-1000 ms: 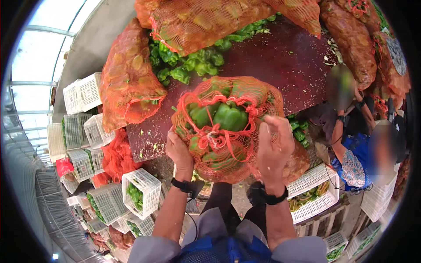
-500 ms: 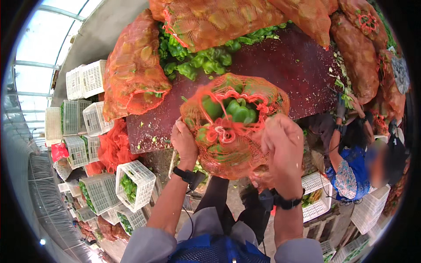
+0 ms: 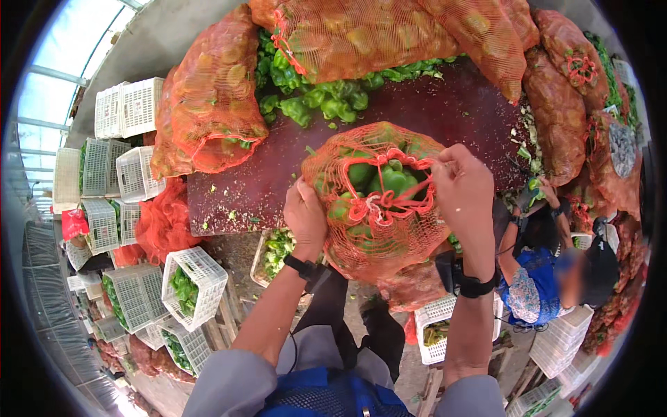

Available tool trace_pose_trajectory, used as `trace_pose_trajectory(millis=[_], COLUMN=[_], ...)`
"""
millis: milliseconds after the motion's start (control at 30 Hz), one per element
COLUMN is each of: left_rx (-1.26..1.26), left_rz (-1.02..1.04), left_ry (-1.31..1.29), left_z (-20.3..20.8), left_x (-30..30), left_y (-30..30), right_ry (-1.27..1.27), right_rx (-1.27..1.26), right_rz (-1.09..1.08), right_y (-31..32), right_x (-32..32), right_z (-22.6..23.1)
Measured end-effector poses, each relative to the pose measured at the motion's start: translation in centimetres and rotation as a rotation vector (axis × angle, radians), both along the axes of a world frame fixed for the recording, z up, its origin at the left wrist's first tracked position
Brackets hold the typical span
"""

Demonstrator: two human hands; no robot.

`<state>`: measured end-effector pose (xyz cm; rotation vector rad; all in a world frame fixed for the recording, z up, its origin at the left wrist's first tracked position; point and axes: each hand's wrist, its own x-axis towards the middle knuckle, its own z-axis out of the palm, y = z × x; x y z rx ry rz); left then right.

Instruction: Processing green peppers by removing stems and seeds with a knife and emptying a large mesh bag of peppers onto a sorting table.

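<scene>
An orange mesh bag (image 3: pixel 372 250) full of green bell peppers (image 3: pixel 394 182) sits in front of me at the table's near edge, mouth facing up. A red drawstring (image 3: pixel 376 207) is knotted and stretched across its mouth, leaving peppers visible through the gaps. My left hand (image 3: pixel 306 217) presses on the bag's left side, fingers curled round the mesh. At the right rim of the mouth, my right hand (image 3: pixel 464 191) is closed in a pinch on the drawstring; its fingertips are partly hidden.
Filled orange mesh sacks (image 3: pixel 375 42) line the far side of the dark red table (image 3: pixel 445 104), beside loose green peppers (image 3: pixel 326 97). White crates (image 3: pixel 194 288) stand at left. A co-worker in blue (image 3: pixel 538 285) handles a vegetable at right. Low behind my bag lies another sack (image 3: pixel 415 285).
My right hand has risen from the bag's right side to the right rim, pulling the drawstring outward. My left hand stays on the bag's side. The whole view has shifted slightly.
</scene>
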<state>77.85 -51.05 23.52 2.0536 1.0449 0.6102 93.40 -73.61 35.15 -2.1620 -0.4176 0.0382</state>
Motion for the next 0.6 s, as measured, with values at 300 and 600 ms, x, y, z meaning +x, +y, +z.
trace_pose_trajectory(millis=[300,600], left_rx=[0.045,0.075], left_rz=[0.008,0.002], left_ry=[0.047,0.026], left_z=[-1.0,-0.9], left_x=[0.2,1.4], left_y=[0.2,0.9], right_ry=[-0.372,0.385], right_rx=[-0.117,0.311], right_rz=[0.5,0.235], right_y=[2.9,2.1], right_x=[-0.1,-1.7], right_z=[-1.7,-5.0])
